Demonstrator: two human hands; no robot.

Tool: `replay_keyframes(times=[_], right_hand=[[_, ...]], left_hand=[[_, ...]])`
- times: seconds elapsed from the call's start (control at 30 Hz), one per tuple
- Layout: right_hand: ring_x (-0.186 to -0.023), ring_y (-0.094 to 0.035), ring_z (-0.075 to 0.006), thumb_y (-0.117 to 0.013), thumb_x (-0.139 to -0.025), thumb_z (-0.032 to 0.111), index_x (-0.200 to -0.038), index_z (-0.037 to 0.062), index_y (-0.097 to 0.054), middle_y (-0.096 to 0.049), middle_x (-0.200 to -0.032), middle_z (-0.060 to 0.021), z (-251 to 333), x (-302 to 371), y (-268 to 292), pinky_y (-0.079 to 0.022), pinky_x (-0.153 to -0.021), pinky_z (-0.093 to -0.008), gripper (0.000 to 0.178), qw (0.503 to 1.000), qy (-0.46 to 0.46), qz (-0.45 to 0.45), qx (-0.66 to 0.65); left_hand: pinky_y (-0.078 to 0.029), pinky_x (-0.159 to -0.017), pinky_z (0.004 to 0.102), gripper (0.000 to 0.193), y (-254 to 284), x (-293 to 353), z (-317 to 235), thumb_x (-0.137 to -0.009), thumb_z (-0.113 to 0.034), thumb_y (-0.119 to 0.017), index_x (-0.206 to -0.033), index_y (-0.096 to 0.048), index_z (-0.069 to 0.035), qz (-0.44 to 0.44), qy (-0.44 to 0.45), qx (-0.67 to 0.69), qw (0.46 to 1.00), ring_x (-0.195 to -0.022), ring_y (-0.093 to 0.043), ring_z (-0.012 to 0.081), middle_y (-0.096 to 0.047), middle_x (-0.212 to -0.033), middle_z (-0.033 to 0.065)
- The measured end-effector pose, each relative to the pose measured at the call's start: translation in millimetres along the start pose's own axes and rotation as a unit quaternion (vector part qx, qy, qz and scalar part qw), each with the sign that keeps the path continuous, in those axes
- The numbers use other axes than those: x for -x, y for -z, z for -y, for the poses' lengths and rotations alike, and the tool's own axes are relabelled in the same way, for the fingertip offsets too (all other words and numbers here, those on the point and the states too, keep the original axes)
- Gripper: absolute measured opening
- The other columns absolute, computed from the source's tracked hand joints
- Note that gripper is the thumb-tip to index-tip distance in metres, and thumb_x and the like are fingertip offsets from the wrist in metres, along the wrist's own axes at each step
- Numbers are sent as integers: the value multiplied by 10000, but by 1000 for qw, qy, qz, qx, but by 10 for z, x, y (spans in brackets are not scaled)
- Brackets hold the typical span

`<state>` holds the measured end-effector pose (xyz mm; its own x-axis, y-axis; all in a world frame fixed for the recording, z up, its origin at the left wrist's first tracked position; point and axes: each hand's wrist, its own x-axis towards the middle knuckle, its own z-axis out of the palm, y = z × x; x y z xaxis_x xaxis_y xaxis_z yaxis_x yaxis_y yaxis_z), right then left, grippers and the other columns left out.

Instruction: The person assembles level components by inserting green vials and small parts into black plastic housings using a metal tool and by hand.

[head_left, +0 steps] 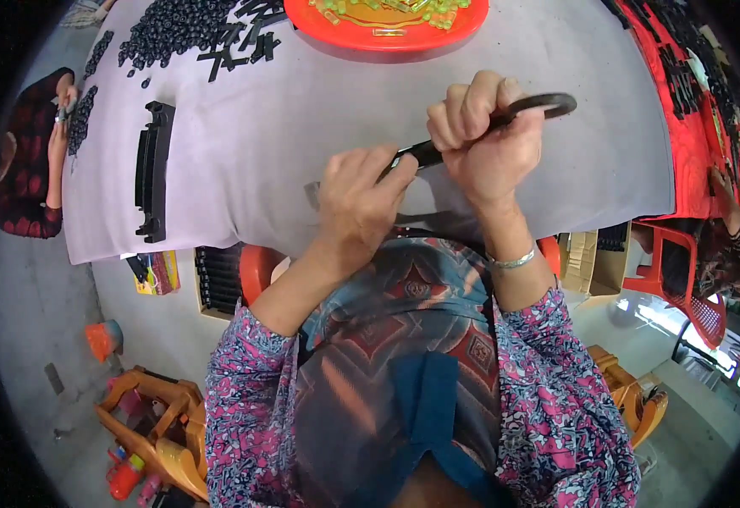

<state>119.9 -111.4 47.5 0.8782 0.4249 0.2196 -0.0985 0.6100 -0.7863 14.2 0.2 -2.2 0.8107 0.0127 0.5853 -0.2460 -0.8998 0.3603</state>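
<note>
Both hands hold one slim black plastic piece (425,154) above the table, tilted up to the right, with a rounded, curved end at the far right. My left hand (361,195) is closed around its lower left part. My right hand (488,140) wraps the piece near the curved end, thumb pressed against it. Fingers hide much of the piece, so its exact kind cannot be told. On the table to the left lies a long black plastic bracket-like part (157,169), apart from both hands.
A red tray (387,41) with yellow-green clear pieces stands at the far side. Piles of small black round parts (167,34) and black strips (239,42) lie far left. People sit at both sides. Boxes of black parts (218,282) stand under the table edge.
</note>
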Motion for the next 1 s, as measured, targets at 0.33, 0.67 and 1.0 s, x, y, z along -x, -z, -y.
replay_keyframes(times=[0.33,0.67,1.0], right_hand=[[-502,-205,-115,-364,-1027,412,-678,113,-353,-297,-581,13,-20,33,23,-199,-474,-301,460,999,35,35,-18],[-499,-353,-84,-382,-980,165,-618,27,-413,-419,-572,-6,5,20,-55,-272,-452,-262,389,982,95,84,140],[-545,-262,-114,-428,-1023,327,-698,111,-303,-350,-647,-7,-37,45,20,-238,-487,-293,410,982,83,110,126]], left_hand=[[-462,-779,376,267,19,-9,-14,-767,-97,-774,-1028,-716,-102,14,8,-9,1000,-895,-636,256,-666,-1020,71],[-449,-813,380,243,-13,17,4,-810,-113,-683,-1052,-696,-112,16,0,-17,1000,-924,-612,230,-630,-1043,48],[-442,-783,376,190,-37,9,24,-822,-120,-682,-1010,-709,-109,1,-14,-8,1000,-892,-607,223,-634,-1027,41]])
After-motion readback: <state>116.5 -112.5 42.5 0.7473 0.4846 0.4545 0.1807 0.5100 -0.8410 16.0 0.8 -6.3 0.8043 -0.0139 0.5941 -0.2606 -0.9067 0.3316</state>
